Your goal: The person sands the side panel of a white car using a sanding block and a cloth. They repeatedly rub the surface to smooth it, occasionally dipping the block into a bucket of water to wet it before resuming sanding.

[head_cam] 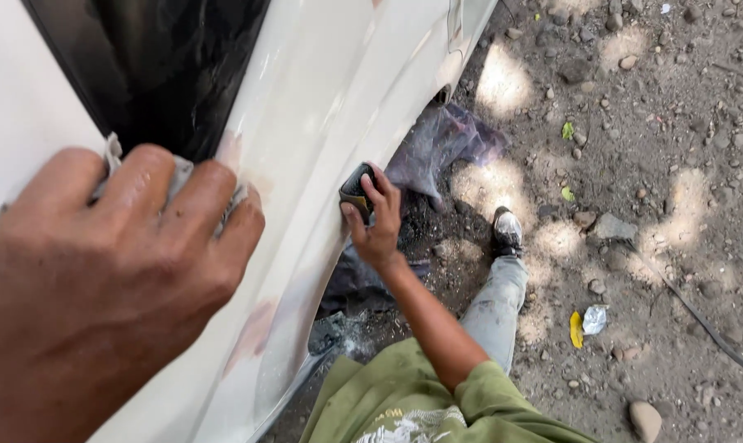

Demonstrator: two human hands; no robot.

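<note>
Dark small sanding block, just one, pressed on smooth white car body panel, low by the wheel gap. Held tight by right hand, fingers curled over it. Left hand closed on one grey crumpled rag, mostly hidden under fingers. One dusty shoe on stony dirt ground.

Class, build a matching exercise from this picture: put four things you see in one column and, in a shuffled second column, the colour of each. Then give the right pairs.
Column one:
1. car body panel
2. sanding block
3. shirt sleeve
4. trouser leg

Column two:
a. olive green
b. grey
c. white
d. black with a yellow edge

Right pairs: 1-c, 2-d, 3-a, 4-b.

The right hand presses the sanding block against the panel; the left hand presses a pale cloth on the panel higher up.
</note>
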